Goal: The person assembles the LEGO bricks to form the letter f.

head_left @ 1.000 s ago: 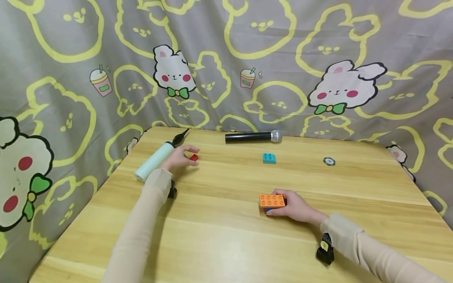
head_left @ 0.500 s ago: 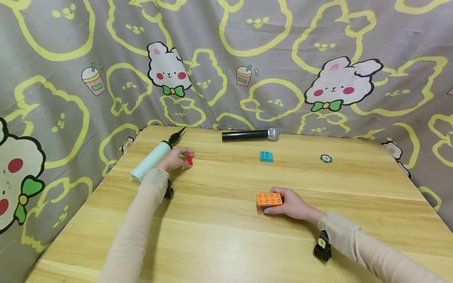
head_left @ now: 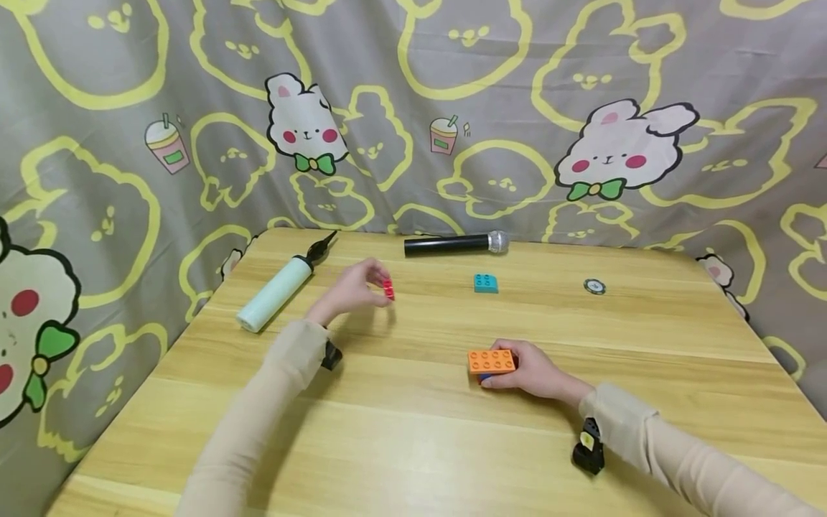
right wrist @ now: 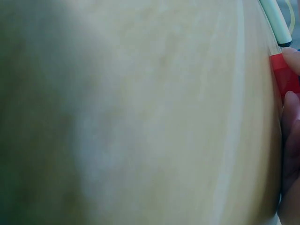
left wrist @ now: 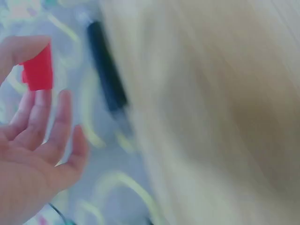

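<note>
My left hand (head_left: 352,289) pinches a small red toy brick (head_left: 388,289) between thumb and fingertips, raised above the table. In the left wrist view that red brick (left wrist: 40,70) is tilted, its studs facing the palm side. Lower right of it, my right hand (head_left: 533,370) grips a stack of toy bricks: an orange brick (head_left: 491,361) with several studs on top and a blue brick (head_left: 486,378) beneath. A red brick (right wrist: 283,75) of this stack shows at the edge of the right wrist view. A teal brick (head_left: 486,284) lies between and beyond the two hands.
Along the back edge lies a black microphone (head_left: 446,245) with a silver head. A pale green hand pump (head_left: 274,294) with a black nozzle lies at left. A poker chip (head_left: 595,286) is at right. A patterned curtain (head_left: 388,165) hangs behind the wooden table (head_left: 413,445).
My left hand has closed on the small red brick, lifted it, and carried it rightward, away from the pump. The right hand keeps its hold on the stack, nearly still.
</note>
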Demonstrator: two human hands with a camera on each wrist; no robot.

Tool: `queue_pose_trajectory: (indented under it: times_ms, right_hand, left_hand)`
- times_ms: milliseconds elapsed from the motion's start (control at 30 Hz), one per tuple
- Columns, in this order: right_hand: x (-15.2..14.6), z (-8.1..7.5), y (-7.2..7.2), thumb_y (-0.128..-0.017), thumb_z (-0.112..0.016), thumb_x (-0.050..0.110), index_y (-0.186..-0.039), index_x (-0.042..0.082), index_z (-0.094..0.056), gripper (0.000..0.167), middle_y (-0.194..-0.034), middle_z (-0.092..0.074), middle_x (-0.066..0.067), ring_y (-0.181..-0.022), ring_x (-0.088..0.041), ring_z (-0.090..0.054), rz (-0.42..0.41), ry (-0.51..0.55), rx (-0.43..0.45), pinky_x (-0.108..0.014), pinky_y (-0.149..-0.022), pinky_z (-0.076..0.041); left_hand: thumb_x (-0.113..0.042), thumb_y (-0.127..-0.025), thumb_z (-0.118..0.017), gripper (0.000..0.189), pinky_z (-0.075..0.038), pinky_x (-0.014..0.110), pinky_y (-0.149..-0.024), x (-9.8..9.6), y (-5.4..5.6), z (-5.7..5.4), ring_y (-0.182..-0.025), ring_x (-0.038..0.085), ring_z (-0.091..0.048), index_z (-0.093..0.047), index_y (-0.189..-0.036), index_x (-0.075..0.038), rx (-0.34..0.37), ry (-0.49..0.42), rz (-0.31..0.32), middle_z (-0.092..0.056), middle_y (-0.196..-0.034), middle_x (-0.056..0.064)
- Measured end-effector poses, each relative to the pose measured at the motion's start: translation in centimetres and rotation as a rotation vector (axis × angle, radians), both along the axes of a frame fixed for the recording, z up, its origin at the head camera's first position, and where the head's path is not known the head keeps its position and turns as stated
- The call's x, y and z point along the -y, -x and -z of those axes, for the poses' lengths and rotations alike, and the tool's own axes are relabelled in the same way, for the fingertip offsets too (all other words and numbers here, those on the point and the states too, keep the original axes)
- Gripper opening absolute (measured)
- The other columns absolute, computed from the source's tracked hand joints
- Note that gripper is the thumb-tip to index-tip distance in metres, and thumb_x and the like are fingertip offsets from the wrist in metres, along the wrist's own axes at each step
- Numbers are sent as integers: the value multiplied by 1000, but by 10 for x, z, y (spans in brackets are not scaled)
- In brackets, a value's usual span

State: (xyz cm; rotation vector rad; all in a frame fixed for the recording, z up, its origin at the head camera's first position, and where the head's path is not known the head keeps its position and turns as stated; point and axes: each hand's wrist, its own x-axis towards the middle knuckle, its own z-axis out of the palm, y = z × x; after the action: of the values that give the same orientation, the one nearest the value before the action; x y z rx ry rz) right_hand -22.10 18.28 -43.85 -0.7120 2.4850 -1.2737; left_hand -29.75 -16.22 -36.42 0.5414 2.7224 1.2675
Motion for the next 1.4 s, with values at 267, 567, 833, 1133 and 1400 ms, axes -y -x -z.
queue_pose_trajectory:
  times_ms: [267, 567, 833, 1133, 1400]
  right_hand:
    - [0, 0, 0, -72, -83, 29, -95, 13, -64, 34, -84, -64, 3, -74, -14, -56, 40, -17, -10, -28, -70, -44]
    - [2, 3, 0, -72, -84, 31, -93, 16, -64, 33, -83, -64, 3, -75, -14, -55, 50, -5, -38, -28, -69, -42]
    - [2, 0, -1, -70, -85, 33, -90, 18, -64, 32, -85, -64, 4, -77, -15, -55, 70, -13, -40, -30, -71, -41]
    - [2, -1, -2, -70, -84, 35, -90, 19, -64, 33, -85, -64, 4, -77, -15, -54, 79, -33, -53, -30, -70, -40]
    - [2, -1, -1, -70, -84, 36, -91, 19, -64, 33, -85, -64, 4, -77, -15, -54, 83, -40, -51, -30, -70, -40]
  left_hand:
    - [-5, -70, -81, 40, -52, 38, -89, -72, -40, -22, -92, 16, -65, -60, -104, -4, -11, -76, 258, -67, -99, 8]
    - [-7, -70, -83, 36, -51, 36, -92, -121, -68, -3, -91, 11, -65, -62, -100, -7, -47, -84, 361, -68, -96, 4]
    - [-10, -70, -84, 34, -48, 43, -94, -138, -72, 14, -94, 16, -63, -64, -98, -10, -46, -34, 315, -69, -95, 2]
    - [-12, -69, -84, 34, -50, 35, -88, -140, -72, 20, -92, 13, -64, -66, -98, -12, -2, -18, 262, -71, -95, 0]
    - [-14, -71, -84, 32, -47, 40, -91, -140, -72, 21, -95, 15, -63, -67, -97, -13, 38, -26, 214, -71, -96, 0]
